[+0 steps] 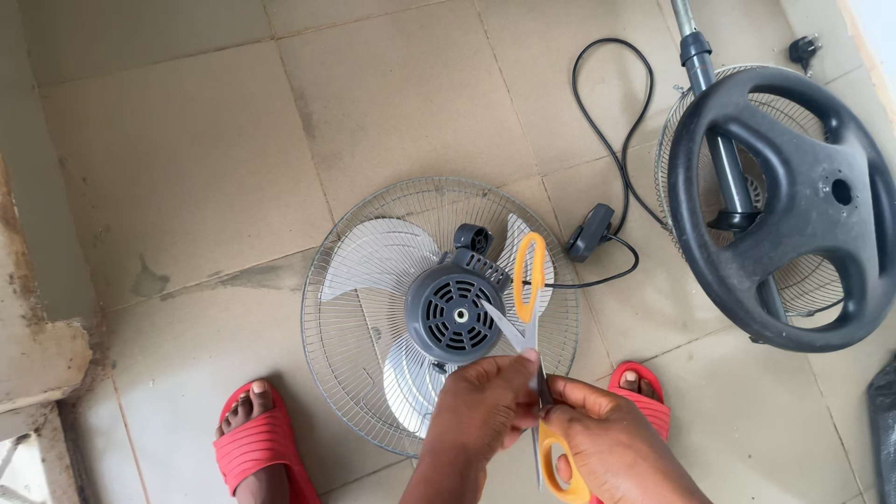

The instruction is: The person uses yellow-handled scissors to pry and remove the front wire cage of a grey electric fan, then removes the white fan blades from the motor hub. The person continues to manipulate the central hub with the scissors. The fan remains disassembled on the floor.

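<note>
My left hand (481,397) and my right hand (611,439) meet at the bottom centre, both gripping a pair of scissors (529,280) with orange handles, held wide apart. One orange loop points up over the fan, the other lies under my right hand. Below the hands a wire fan grille (331,308) lies flat on the floor with grey blades (378,257) and a dark grey motor housing (457,313) at its centre. One scissor blade reaches toward the motor.
A black fan base (793,201) on a pole rests over a second wire grille at the right. A black cord (611,140) with a switch box runs between them. My feet in red sandals (257,443) stand on the beige tiled floor. A wall ledge is at left.
</note>
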